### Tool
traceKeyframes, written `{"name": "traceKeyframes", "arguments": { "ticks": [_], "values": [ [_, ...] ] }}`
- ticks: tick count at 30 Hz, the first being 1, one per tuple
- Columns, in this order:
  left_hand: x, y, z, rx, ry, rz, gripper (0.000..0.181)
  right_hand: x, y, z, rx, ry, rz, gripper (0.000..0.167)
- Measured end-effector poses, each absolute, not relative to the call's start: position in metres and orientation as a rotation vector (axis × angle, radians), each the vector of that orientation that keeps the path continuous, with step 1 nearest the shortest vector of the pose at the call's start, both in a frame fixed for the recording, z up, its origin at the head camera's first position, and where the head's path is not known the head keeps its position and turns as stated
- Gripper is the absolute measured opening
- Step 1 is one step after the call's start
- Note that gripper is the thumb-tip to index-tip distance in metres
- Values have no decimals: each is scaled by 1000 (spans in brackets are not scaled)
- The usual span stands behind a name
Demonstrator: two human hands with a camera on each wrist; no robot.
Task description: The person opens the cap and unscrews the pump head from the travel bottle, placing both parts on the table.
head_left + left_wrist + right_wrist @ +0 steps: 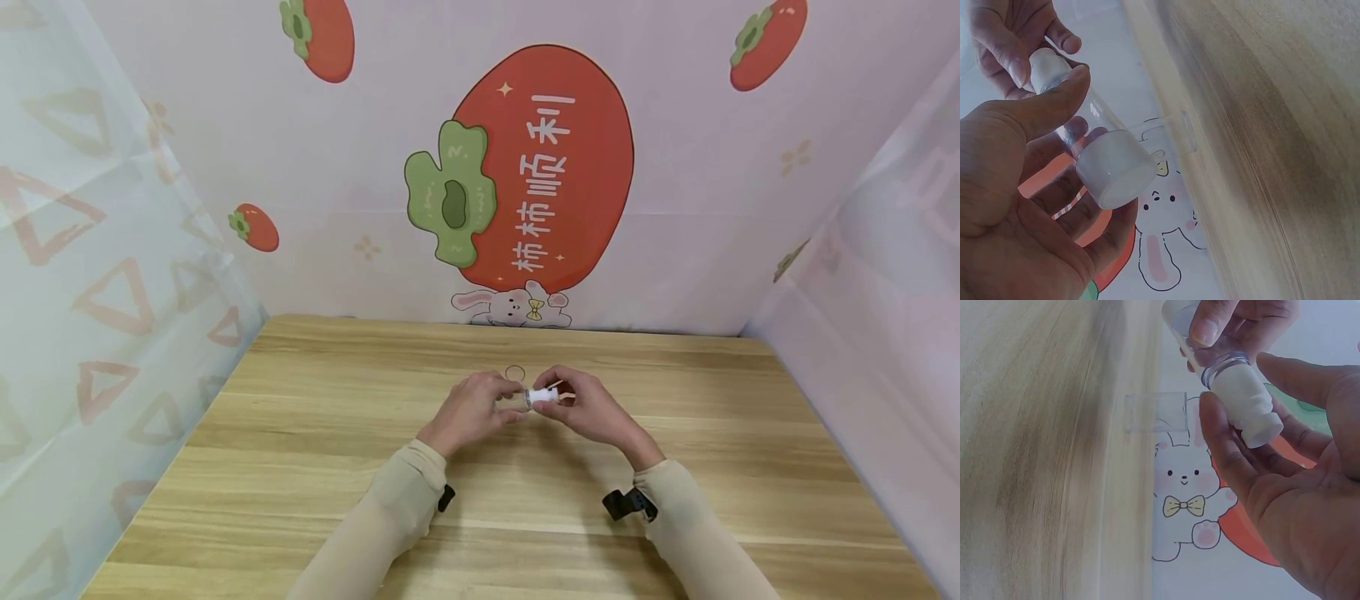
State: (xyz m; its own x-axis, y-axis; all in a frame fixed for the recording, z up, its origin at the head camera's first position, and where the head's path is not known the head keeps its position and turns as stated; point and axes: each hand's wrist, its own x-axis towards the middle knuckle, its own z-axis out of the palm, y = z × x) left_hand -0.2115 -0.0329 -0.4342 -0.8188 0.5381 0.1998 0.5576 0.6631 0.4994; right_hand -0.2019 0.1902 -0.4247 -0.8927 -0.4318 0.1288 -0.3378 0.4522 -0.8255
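Left hand (471,410) (half-curled) grips bottle (1116,167).

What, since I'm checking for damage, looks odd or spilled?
Nothing stands out: no spill or breakage shows. The left hand holds the bottle, the right hand its white top; a clear cylinder stands on the table.

Bench (300,433): smooth, wood-grained. Above the bench, bottle (1102,117): clear, glossy, plastic-looking; its white top (1241,394): smooth plastic. Behind the bench, backdrop (375,167): matt, cloth-like.
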Motion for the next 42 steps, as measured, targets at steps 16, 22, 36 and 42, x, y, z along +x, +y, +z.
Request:
{"name": "traceKeyframes", "arguments": {
  "ticks": [16, 22, 36, 42],
  "values": [
    [-212, -33, -433, -938, -2854, -945, 34, -200, 187, -423, -727, 2636, -1518, 18],
    [-212, -35, -433, -926, -2869, -937, 36, -202, 190, -425, -724, 2628, -1539, 27],
    [-211, -44, -433, -836, -2910, -920, 42, -204, 199, -426, -672, 2707, -1494, 26],
    [-212, -51, -435, -813, -2916, -919, 40, -208, 202, -432, -594, 2738, -1468, 28]
  ]
}}
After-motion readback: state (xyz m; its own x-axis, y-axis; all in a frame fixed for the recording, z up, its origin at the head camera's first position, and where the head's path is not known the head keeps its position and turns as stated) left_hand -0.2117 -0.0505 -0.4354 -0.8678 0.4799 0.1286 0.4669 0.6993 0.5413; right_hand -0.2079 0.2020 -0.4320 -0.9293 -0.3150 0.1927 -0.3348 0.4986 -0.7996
